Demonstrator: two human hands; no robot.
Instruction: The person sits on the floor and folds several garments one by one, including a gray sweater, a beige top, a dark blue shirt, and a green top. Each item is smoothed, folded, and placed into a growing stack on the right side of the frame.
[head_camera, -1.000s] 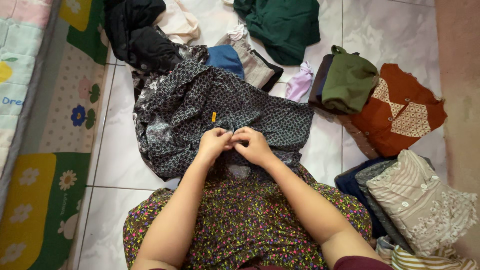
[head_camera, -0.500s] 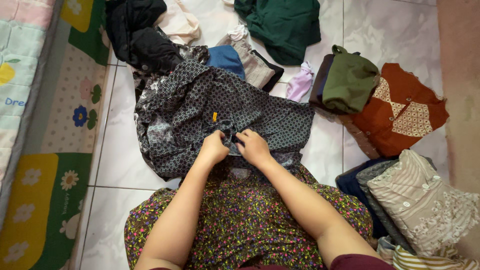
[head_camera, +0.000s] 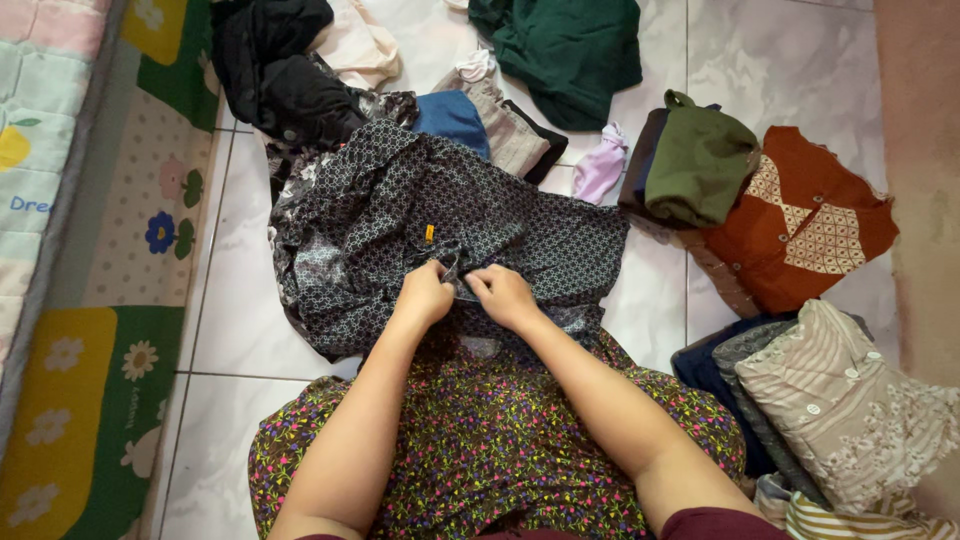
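A dark shirt with a small white pattern (head_camera: 400, 210) lies spread on the tiled floor in front of my lap. It has a small yellow tag (head_camera: 428, 233) near its middle. My left hand (head_camera: 424, 295) and my right hand (head_camera: 503, 296) sit close together at the shirt's near edge. Both pinch the fabric between fingers and thumb, at what looks like the collar or placket. My lap is covered by a dark floral garment (head_camera: 490, 440).
Loose clothes lie beyond the shirt: black (head_camera: 270, 70), dark green (head_camera: 565, 50), blue (head_camera: 452, 118), lilac (head_camera: 600, 165). Folded piles stand at right: olive (head_camera: 700, 165), rust-orange (head_camera: 805, 225), beige striped (head_camera: 840, 400). A flowered mat (head_camera: 100, 300) runs along the left.
Both hands have shifted slightly down and toward me along the shirt's edge, still pinching the fabric. The shirt has barely moved.
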